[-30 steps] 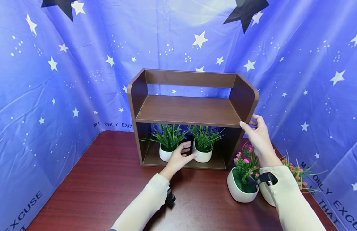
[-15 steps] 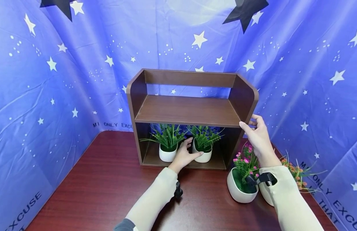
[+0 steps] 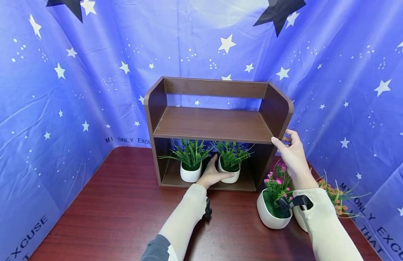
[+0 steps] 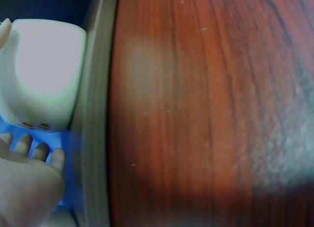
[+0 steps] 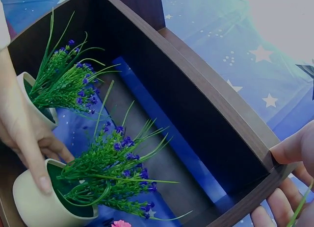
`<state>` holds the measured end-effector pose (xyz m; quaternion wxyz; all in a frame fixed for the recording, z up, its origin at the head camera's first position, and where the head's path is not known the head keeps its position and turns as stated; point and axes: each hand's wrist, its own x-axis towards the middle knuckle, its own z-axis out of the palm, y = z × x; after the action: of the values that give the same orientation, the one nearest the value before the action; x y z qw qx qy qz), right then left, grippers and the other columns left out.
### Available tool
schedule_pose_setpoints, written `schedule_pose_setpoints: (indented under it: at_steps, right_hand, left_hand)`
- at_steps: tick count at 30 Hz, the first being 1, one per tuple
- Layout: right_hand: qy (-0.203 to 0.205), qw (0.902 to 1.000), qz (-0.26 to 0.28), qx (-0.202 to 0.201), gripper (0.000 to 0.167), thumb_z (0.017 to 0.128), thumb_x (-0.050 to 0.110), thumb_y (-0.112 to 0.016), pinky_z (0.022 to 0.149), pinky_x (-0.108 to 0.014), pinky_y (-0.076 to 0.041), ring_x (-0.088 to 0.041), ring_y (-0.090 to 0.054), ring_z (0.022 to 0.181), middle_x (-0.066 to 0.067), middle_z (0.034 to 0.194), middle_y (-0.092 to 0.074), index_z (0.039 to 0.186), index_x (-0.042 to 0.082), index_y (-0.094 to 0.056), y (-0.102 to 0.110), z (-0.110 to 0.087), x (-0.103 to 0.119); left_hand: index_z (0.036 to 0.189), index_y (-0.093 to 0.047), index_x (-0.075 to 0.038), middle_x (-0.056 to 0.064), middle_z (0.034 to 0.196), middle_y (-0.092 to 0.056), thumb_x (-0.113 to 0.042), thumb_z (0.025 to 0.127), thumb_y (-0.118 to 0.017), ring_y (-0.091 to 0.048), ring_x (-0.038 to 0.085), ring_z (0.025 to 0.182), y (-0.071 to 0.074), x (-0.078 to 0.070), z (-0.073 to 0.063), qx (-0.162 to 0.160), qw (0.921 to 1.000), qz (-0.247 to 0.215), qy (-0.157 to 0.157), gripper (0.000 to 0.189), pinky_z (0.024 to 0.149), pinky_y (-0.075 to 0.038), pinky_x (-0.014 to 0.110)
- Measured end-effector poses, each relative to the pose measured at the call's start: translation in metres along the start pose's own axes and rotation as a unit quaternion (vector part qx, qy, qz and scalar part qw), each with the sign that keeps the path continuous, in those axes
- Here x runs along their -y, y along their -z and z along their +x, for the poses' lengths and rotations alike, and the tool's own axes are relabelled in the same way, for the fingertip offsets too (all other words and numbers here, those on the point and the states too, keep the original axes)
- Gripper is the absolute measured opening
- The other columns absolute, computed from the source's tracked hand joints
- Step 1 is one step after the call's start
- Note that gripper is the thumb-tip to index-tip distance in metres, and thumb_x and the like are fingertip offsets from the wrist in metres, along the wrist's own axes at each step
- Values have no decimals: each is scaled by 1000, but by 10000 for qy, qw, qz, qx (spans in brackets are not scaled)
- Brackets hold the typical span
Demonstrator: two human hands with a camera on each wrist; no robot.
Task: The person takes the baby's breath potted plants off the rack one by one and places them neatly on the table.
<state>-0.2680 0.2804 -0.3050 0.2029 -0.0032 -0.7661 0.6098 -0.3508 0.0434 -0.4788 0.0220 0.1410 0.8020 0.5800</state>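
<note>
A brown two-tier wooden shelf (image 3: 214,125) stands on the table. Two artificial plants with blue-purple flowers in white pots are on its lower level, a left one (image 3: 191,174) and a right one (image 3: 234,156). My left hand (image 3: 211,177) reaches between them and holds the right pot, thumb across its front and fingers at its left side and behind. In the right wrist view the left thumb (image 5: 38,170) lies over the pot's outer wall. My right hand (image 3: 293,156) grips the shelf's right side panel, thumb on the front edge, fingers round the outside.
To the right of the shelf, under my right forearm, are a white pot with pink flowers (image 3: 274,210) and a plant with orange flowers (image 3: 335,197), its pot partly hidden by the sleeve. A blue star-patterned cloth (image 3: 90,90) hangs around the dark red table (image 3: 100,210).
My left hand has moved right and further into the lower level, its thumb passing across the front of the right pot. The right hand has stayed on the shelf's side.
</note>
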Motion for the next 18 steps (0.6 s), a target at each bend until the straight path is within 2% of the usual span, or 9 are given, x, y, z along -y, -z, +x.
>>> schedule_pose_setpoints:
  at_steps: [6,13,18]
  right_hand:
    - [4,10000,71,19,31,98,19,-66,69,-17,-47,-8,-54,85,-2,109,-46,123,25,-48,1,-1,1]
    - [-33,10000,-35,39,34,98,21,-66,72,-19,-48,-9,-52,90,-1,110,-46,127,25,-48,2,-1,-1]
    - [-12,10000,49,19,33,98,21,-67,72,-20,-48,-10,-50,92,-1,110,-47,126,25,-49,2,-1,-2]
  left_hand:
    - [161,-10,-13,11,164,-20,-33,70,-93,-20,27,149,-6,2,4,-131,9999,-42,-83,125,119,-25,42]
    - [162,-5,-15,10,164,-19,-33,71,-92,-20,26,149,-8,3,7,121,9999,120,-10,127,118,-26,43]
    - [161,-6,-13,12,163,-20,-29,70,-92,-21,27,148,-9,1,8,162,9998,105,-65,126,118,-26,43]
